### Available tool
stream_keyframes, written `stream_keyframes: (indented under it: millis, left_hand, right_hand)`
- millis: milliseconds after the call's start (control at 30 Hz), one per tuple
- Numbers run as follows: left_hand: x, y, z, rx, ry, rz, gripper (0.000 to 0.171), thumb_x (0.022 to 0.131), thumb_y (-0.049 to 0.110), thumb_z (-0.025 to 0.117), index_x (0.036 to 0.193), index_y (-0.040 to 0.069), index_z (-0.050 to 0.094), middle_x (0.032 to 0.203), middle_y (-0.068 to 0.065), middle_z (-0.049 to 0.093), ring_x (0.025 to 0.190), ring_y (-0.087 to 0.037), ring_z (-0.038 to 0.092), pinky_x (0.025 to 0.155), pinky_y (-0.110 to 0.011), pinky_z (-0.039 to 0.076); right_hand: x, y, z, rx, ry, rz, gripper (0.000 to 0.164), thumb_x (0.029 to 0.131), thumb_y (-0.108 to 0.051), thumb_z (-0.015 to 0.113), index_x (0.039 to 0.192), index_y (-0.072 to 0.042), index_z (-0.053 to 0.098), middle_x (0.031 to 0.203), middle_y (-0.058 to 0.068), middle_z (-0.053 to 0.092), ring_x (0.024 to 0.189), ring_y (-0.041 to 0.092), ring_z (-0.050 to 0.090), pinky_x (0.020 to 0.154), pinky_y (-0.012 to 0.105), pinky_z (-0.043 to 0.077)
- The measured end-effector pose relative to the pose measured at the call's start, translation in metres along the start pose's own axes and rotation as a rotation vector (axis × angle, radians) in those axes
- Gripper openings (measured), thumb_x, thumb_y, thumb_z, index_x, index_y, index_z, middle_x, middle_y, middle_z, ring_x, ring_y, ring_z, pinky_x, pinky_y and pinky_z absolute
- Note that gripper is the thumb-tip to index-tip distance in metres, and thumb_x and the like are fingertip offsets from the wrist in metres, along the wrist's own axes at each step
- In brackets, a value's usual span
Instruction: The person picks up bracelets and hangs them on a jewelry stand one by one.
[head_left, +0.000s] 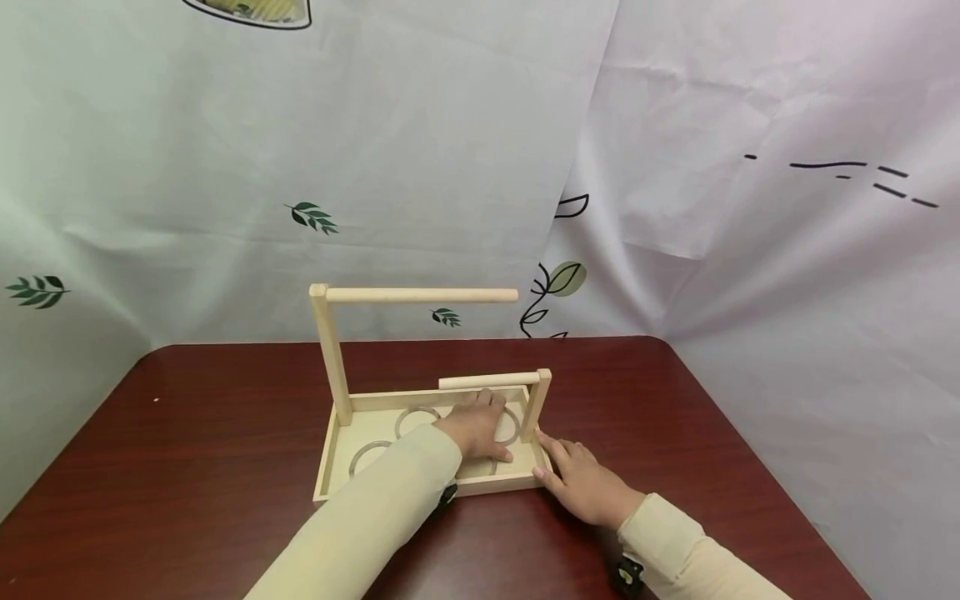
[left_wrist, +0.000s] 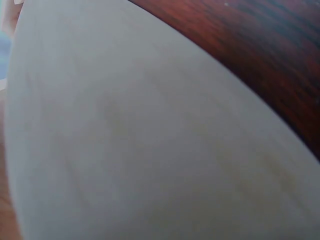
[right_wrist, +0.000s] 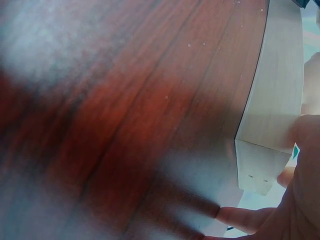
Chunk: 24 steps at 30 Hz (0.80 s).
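**No Readable Text**

No legible words, numbers, labels or brands in any view. On the backdrop cloth [head_left: 450, 150], only printed leaf sprigs [head_left: 313, 217] and short black strokes [head_left: 828, 164]; on the wooden tray [head_left: 498, 483], no lettering to make out.

Table [head_left: 195, 450]: dark red-brown, glossy; far corners rounded; grain streaks and pale glare visible in the right wrist view;
White speck [head_left: 156, 400]: on the table's left part; too small to identify;
Backdrop [head_left: 450, 150]: pale sheeting behind the table and along both sides; creased;
Leaf sprigs [head_left: 312, 217]: three, printed, dark green; one far left, one higher toward centre, one low near the table's far edge;
Plant print [head_left: 567, 278]: black outlines with a round green patch;
Bowl-shaped print [head_left: 262, 10]: yellow contents; cut by the top edge;
Dashes [head_left: 828, 164]: black; upper right.
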<state>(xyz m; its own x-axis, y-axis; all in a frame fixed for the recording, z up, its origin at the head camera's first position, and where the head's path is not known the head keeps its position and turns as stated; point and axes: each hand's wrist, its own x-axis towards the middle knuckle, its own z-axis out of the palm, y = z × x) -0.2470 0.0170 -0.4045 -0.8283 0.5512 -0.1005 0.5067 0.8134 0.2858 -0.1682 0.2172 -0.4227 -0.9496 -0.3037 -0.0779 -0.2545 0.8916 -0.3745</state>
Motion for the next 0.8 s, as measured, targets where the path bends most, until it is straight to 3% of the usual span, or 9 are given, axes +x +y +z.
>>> stream_keyframes:
  millis: [200, 467, 667, 800]
  left_hand:
    - [0.0020, 0.0007, 0.0032, 0.033, 0.008, -0.022, 0.087, 0.075, 0.048, 0.080, 0.141, 0.003, 0.044, 0.131, -0.013, 0.046, 0.121, -0.029, 0.044, 0.098, -0.039, 0.043]
    - [0.0032, 0.0023, 0.0030, -0.010, -0.030, -0.081, 0.083, 0.074, 0.045, 0.081, 0.136, 0.000, 0.050, 0.122, -0.012, 0.047, 0.116, -0.027, 0.044, 0.096, -0.039, 0.043]
    - [0.0023, 0.0032, 0.0005, -0.016, -0.035, -0.077, 0.074, 0.075, 0.044, 0.081, 0.128, -0.001, 0.057, 0.111, -0.009, 0.047, 0.106, -0.025, 0.044, 0.090, -0.036, 0.045]
    - [0.0025, 0.0026, 0.0015, -0.022, -0.029, -0.074, 0.072, 0.074, 0.043, 0.082, 0.126, 0.000, 0.058, 0.112, -0.010, 0.047, 0.106, -0.025, 0.044, 0.090, -0.036, 0.045]
  right_hand:
    - [-0.0003, -0.0002, -0.0001, -0.003, -0.006, 0.004, 0.059, 0.099, -0.044, 0.048, 0.148, -0.013, 0.038, 0.135, 0.023, 0.047, 0.129, 0.039, 0.042, 0.098, 0.055, 0.040]
    - [-0.0010, -0.0002, 0.0005, 0.001, -0.015, 0.003, 0.059, 0.100, -0.044, 0.047, 0.149, -0.012, 0.037, 0.136, 0.024, 0.047, 0.130, 0.039, 0.041, 0.098, 0.055, 0.040]
    - [-0.0014, -0.0007, 0.0005, -0.004, -0.003, -0.005, 0.059, 0.100, -0.044, 0.048, 0.148, -0.012, 0.038, 0.135, 0.024, 0.047, 0.130, 0.041, 0.041, 0.099, 0.055, 0.039]
    - [-0.0017, -0.0013, -0.0001, -0.005, 0.005, -0.009, 0.059, 0.100, -0.043, 0.049, 0.148, -0.011, 0.039, 0.135, 0.025, 0.047, 0.130, 0.041, 0.041, 0.099, 0.055, 0.038]
